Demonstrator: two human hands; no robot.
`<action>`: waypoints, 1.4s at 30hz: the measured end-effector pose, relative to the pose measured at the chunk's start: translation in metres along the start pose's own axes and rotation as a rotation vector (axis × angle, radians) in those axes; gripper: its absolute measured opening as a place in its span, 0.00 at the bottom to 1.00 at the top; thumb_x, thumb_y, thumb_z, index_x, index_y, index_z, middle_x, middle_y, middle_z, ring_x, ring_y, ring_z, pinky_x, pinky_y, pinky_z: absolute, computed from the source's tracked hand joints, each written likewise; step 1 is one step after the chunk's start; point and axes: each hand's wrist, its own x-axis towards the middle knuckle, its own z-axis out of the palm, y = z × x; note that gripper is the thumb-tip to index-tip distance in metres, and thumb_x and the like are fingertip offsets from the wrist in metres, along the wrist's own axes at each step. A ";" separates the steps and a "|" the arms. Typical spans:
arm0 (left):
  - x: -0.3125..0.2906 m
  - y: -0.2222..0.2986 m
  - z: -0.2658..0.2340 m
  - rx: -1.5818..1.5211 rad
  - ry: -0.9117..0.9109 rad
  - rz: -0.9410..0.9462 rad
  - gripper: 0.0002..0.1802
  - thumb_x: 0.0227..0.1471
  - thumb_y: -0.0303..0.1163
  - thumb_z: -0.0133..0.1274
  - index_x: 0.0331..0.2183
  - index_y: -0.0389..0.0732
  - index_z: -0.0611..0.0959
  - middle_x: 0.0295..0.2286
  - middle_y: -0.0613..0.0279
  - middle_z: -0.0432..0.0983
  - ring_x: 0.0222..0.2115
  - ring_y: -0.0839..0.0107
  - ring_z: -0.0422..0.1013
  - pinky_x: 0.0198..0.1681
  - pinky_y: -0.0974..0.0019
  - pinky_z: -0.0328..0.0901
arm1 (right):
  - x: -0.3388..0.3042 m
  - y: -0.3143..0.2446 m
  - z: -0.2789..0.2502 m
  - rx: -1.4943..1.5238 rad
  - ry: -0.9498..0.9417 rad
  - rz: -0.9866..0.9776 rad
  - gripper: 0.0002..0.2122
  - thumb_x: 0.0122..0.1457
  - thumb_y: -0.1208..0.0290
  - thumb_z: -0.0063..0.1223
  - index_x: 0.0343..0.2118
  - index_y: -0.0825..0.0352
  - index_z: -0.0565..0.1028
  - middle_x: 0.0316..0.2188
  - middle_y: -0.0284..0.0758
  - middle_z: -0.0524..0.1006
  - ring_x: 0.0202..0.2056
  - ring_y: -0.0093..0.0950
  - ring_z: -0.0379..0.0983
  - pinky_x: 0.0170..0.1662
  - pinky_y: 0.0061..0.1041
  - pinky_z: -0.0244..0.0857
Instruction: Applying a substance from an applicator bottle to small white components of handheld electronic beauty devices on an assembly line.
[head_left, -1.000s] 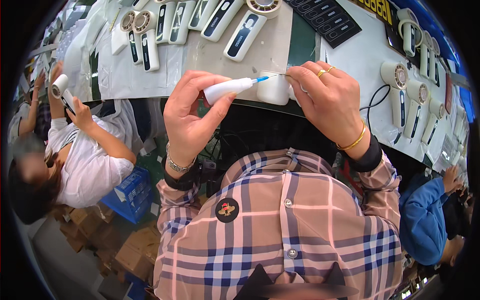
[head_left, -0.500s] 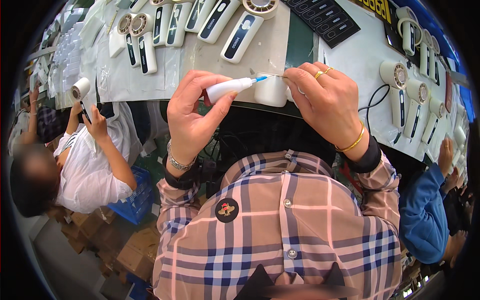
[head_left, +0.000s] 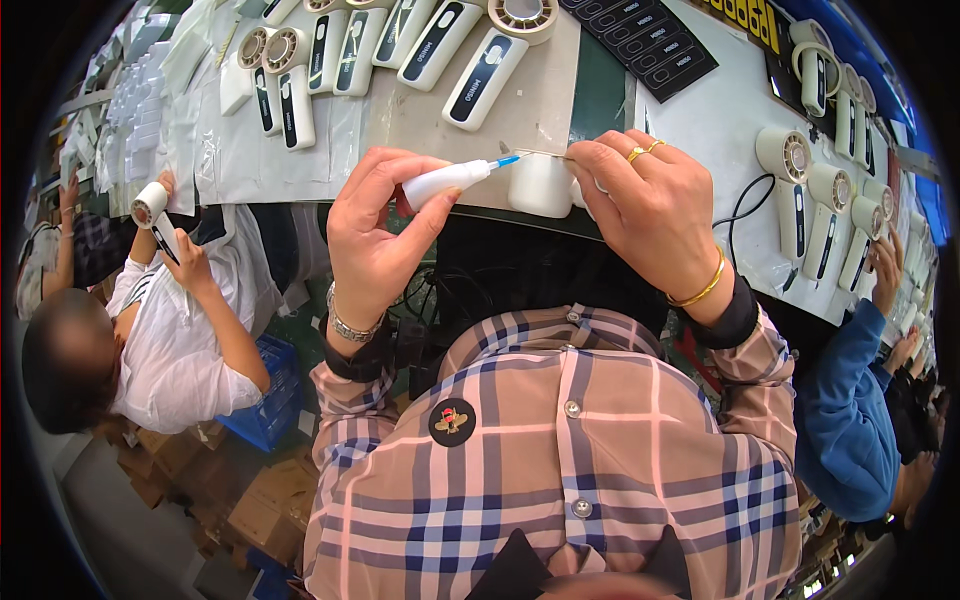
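Observation:
My left hand (head_left: 375, 230) is closed around a small white squeeze bottle (head_left: 440, 185) with a blue tip, tilted toward the right. The tip points at a thin, pale, rod-like piece (head_left: 545, 154), whose kind I cannot make out. My right hand (head_left: 645, 195) pinches the right end of that piece. Below it, a white rounded cup-like part (head_left: 540, 188) is at the table's near edge, just left of my right hand's fingers. Whether those fingers touch the cup-like part I cannot tell.
Several white handheld fans (head_left: 485, 80) with dark panels lie along the far side. More fans (head_left: 790, 190) lie at the right, by a black cable (head_left: 745, 208). A black sheet of panels (head_left: 640, 40) lies at the back. A co-worker at the left holds a fan (head_left: 150, 205); another reaches in at right.
My left hand has drawn slightly left and down with the bottle, so its tip is farther from my right fingers. My right hand has barely moved.

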 end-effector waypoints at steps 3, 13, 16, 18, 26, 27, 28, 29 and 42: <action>-0.003 -0.008 0.002 -0.089 0.031 -0.018 0.13 0.51 0.19 0.66 0.41 0.33 0.85 0.37 0.61 0.78 0.32 0.77 0.72 0.32 0.75 0.65 | 0.000 0.000 0.001 0.004 0.004 0.001 0.08 0.54 0.77 0.63 0.37 0.62 0.80 0.29 0.32 0.81 0.29 0.31 0.78 0.35 0.27 0.72; -0.001 -0.009 0.009 -0.087 -0.002 -0.018 0.12 0.53 0.20 0.65 0.41 0.33 0.85 0.38 0.61 0.78 0.34 0.77 0.72 0.33 0.75 0.66 | -0.002 0.001 0.001 0.020 -0.013 0.010 0.08 0.54 0.77 0.63 0.37 0.63 0.80 0.30 0.32 0.81 0.30 0.32 0.78 0.36 0.28 0.72; 0.000 -0.007 0.006 -0.079 0.008 -0.032 0.12 0.53 0.20 0.65 0.40 0.33 0.85 0.38 0.61 0.77 0.34 0.77 0.72 0.33 0.75 0.66 | 0.000 0.002 -0.001 0.029 -0.008 0.009 0.08 0.54 0.77 0.63 0.37 0.63 0.80 0.30 0.32 0.81 0.30 0.32 0.78 0.36 0.28 0.72; -0.001 -0.009 0.003 -0.055 0.000 -0.011 0.12 0.55 0.20 0.63 0.42 0.33 0.84 0.38 0.61 0.78 0.34 0.77 0.73 0.34 0.75 0.67 | 0.001 0.001 -0.004 0.033 -0.009 0.010 0.08 0.54 0.78 0.62 0.37 0.63 0.80 0.30 0.33 0.81 0.30 0.33 0.79 0.36 0.29 0.72; -0.008 -0.020 0.045 -0.626 0.079 -0.238 0.14 0.66 0.26 0.54 0.50 0.33 0.75 0.42 0.50 0.81 0.36 0.69 0.78 0.41 0.68 0.72 | -0.020 0.009 0.007 0.228 0.041 0.075 0.06 0.58 0.76 0.61 0.39 0.64 0.80 0.30 0.35 0.81 0.31 0.36 0.79 0.34 0.31 0.71; -0.006 -0.022 0.051 -0.735 0.082 -0.252 0.14 0.67 0.27 0.52 0.52 0.33 0.73 0.43 0.47 0.81 0.37 0.68 0.79 0.42 0.66 0.73 | -0.022 0.012 0.006 0.216 0.052 0.074 0.06 0.58 0.76 0.61 0.39 0.64 0.80 0.30 0.35 0.81 0.31 0.36 0.79 0.34 0.31 0.71; -0.004 -0.025 0.054 -0.738 0.075 -0.239 0.14 0.67 0.27 0.52 0.52 0.33 0.73 0.43 0.47 0.81 0.37 0.68 0.79 0.42 0.66 0.73 | -0.024 0.018 0.005 0.204 0.102 0.145 0.06 0.59 0.75 0.60 0.39 0.65 0.80 0.31 0.36 0.81 0.32 0.36 0.79 0.34 0.31 0.71; 0.000 -0.027 0.056 -0.753 0.090 -0.206 0.14 0.68 0.28 0.52 0.51 0.33 0.73 0.44 0.45 0.81 0.37 0.66 0.79 0.43 0.65 0.73 | -0.024 0.025 0.002 0.191 0.152 0.216 0.06 0.61 0.74 0.59 0.40 0.66 0.80 0.32 0.37 0.81 0.32 0.37 0.79 0.34 0.32 0.72; 0.008 -0.049 0.051 -0.771 0.260 0.018 0.14 0.72 0.33 0.45 0.53 0.39 0.65 0.44 0.40 0.79 0.38 0.61 0.79 0.45 0.60 0.73 | -0.002 0.039 -0.031 -0.004 0.054 0.171 0.27 0.61 0.66 0.63 0.62 0.70 0.70 0.57 0.45 0.74 0.58 0.45 0.68 0.61 0.37 0.62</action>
